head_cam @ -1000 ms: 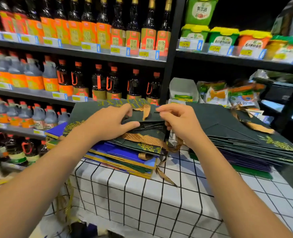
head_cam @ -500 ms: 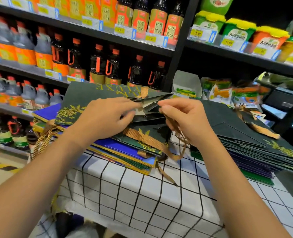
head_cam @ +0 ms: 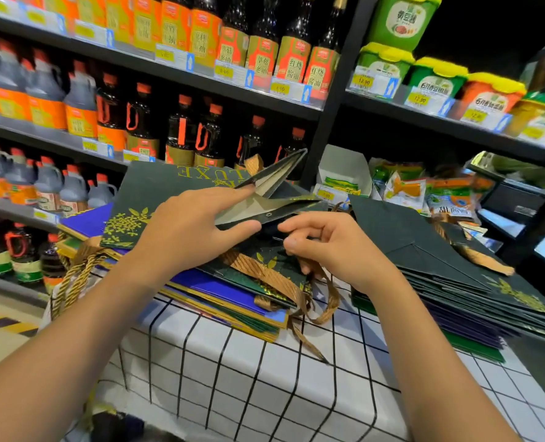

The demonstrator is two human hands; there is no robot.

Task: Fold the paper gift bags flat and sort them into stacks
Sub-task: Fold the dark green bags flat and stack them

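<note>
Left hand [head_cam: 188, 228] pinches the dark green gift bag [head_cam: 156, 193] atop the left stack [head_cam: 220, 291]; bag mouth points right, long axis left-right. Right hand [head_cam: 331, 247] grip loosely curled, holding nothing.

Two hands are seen, the left hand [head_cam: 185, 231] and the right hand [head_cam: 335, 247]. Two stacks of flattened paper bags are counted on the counter [head_cam: 232, 378]: a mixed green and blue stack [head_cam: 220, 291] under the hands, and a mostly dark green stack [head_cam: 456, 282] to the right of the right hand. One dark green bag [head_cam: 175, 189] is half opened at the left hand. The bags within each stack cannot be counted. Beyond the hands, four green-and-yellow-lidded tubs [head_cam: 437, 78] are counted; the bottles [head_cam: 181, 135] on the shelves are too many and too overlapped for a count.
</note>
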